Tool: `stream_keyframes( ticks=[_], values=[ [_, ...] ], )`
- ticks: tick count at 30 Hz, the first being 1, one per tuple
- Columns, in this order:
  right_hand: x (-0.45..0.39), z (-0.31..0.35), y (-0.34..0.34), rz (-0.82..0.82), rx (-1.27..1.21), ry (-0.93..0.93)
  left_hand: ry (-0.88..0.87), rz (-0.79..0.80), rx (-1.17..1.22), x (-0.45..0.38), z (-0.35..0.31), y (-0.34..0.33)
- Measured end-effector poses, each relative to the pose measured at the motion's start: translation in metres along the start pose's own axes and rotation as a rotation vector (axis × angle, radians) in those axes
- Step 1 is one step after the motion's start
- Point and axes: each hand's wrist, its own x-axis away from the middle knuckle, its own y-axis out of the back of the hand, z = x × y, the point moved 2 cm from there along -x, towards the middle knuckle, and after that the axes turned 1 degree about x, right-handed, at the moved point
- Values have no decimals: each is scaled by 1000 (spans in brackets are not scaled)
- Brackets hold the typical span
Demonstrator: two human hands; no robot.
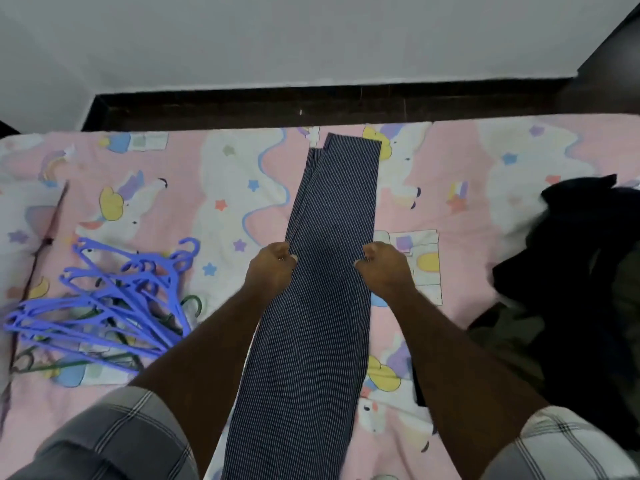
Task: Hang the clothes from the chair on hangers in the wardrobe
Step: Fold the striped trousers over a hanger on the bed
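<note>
Striped trousers [322, 271] lie flat lengthwise on the bed [485, 161]; soft and limp, best taken at mid-length for folding over a hanger [114, 299]. Left hand [272, 266] and right hand [384, 268] apparently pinch opposite edges.

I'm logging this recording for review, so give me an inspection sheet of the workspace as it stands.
Surface: bed with pink unicorn-print sheet.
Job's things: striped trousers laid flat lengthwise; pile of blue hangers on the left, with a few green hangers under them; heap of dark clothes on the right.
Clutter: thin dark stick near the hangers.
Hands: left hand and right hand each pinch a side edge of the trousers.
Cables: nothing seen.
Surroundings: dark bed frame, pale wall.
</note>
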Motion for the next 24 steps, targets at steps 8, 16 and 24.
stream_keyframes(
  ticks=[8,16,24],
  values=[
    [49,1,-68,8,297,199,-229,16,-236,38,39,-22],
    [148,-18,-126,41,288,179,-229,36,-225,122,113,-27],
    [292,-77,-213,41,124,5,-92,101,-119,256,253,-42]
  ],
)
